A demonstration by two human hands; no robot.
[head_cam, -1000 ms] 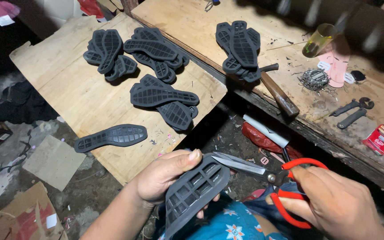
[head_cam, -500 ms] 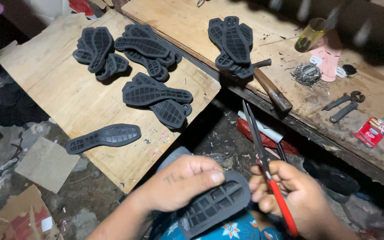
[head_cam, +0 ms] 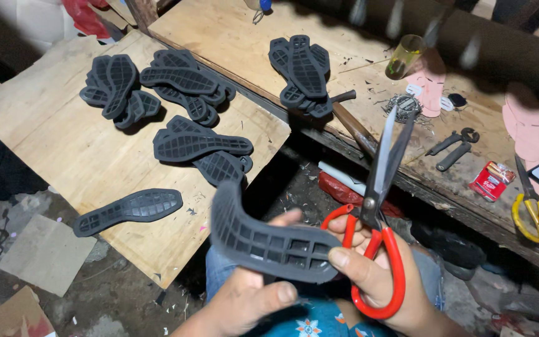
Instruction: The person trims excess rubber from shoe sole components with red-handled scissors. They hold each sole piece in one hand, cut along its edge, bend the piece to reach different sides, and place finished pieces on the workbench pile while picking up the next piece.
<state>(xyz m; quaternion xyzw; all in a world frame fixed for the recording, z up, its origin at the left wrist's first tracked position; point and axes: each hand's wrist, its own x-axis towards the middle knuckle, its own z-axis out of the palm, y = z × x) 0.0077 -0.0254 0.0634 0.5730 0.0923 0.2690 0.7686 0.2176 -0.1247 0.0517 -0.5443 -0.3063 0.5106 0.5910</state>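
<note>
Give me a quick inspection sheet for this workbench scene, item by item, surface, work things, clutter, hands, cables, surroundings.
Surface: bare plywood board, workbench behind it.
Job's things: bent black rubber sole; red-handled scissors, blades slightly parted, pointing up.
Clutter: sole stacks, single sole, yellow scissors, pliers, green cup, red packet.
Hands: left hand grips the sole; right hand holds the scissors.
Cables: nothing seen.
Surroundings: dirt floor, cardboard scraps.

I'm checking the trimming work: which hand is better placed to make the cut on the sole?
Probably the right hand: it already grips the red-handled scissors, blades slightly open, pointing up beside the black rubber sole. The left hand is holding that sole.
</note>
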